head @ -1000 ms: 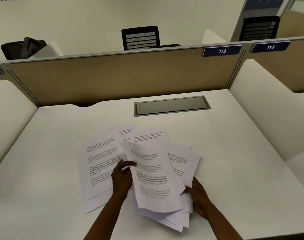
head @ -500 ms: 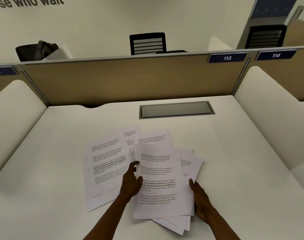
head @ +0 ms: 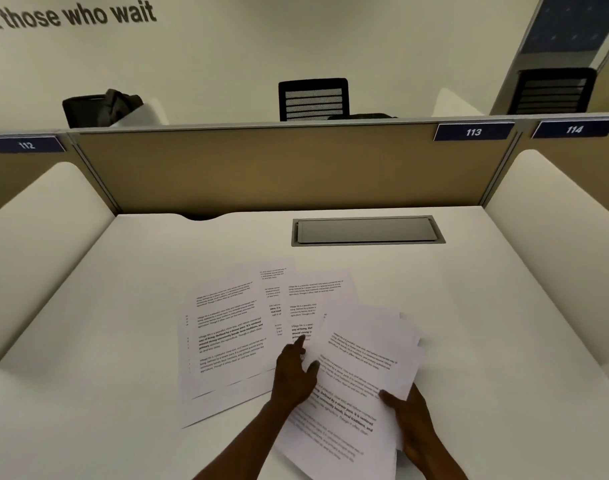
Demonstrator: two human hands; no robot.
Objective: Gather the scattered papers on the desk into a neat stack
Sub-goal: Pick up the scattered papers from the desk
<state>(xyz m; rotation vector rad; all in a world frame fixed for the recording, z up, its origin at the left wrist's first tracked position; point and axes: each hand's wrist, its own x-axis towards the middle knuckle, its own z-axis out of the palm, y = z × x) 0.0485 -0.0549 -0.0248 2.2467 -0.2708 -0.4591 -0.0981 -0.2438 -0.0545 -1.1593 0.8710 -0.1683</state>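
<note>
Several printed white sheets lie fanned on the white desk (head: 123,341). A loose spread (head: 227,334) lies flat at the left and middle. A gathered bundle of sheets (head: 362,368) is tilted to the right at the near side. My right hand (head: 414,427) grips that bundle at its right edge, thumb on top. My left hand (head: 294,372) rests on the papers at the bundle's left edge, fingers apart, the index fingertip touching a flat sheet (head: 313,296) behind it.
A grey cable hatch (head: 365,230) is set in the desk behind the papers. A tan partition (head: 261,168) closes the back, and white side dividers (head: 556,220) rise on both sides. Black chairs stand beyond the partition.
The bundle has swung clockwise to the right and my right hand now holds its edge with the thumb on top. My left hand slid up to the bundle's left edge.
</note>
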